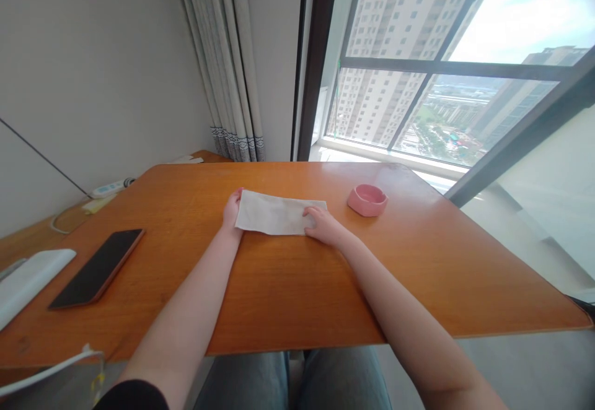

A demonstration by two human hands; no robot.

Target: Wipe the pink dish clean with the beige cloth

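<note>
Spanning the white sheet (275, 213), likely for flatness: my left fingers (235, 197) grip its left end, right fingers (312, 212) touch, pinch unclear.

Pink bowl (365, 207) sits right of centre on the table (288, 292), phone (100, 267) lies flat at left, power strip (106, 189) is by the wall (93, 69), curtain (227, 57) hangs behind, window (488, 70) at right shows a tower block (395, 13).
</note>
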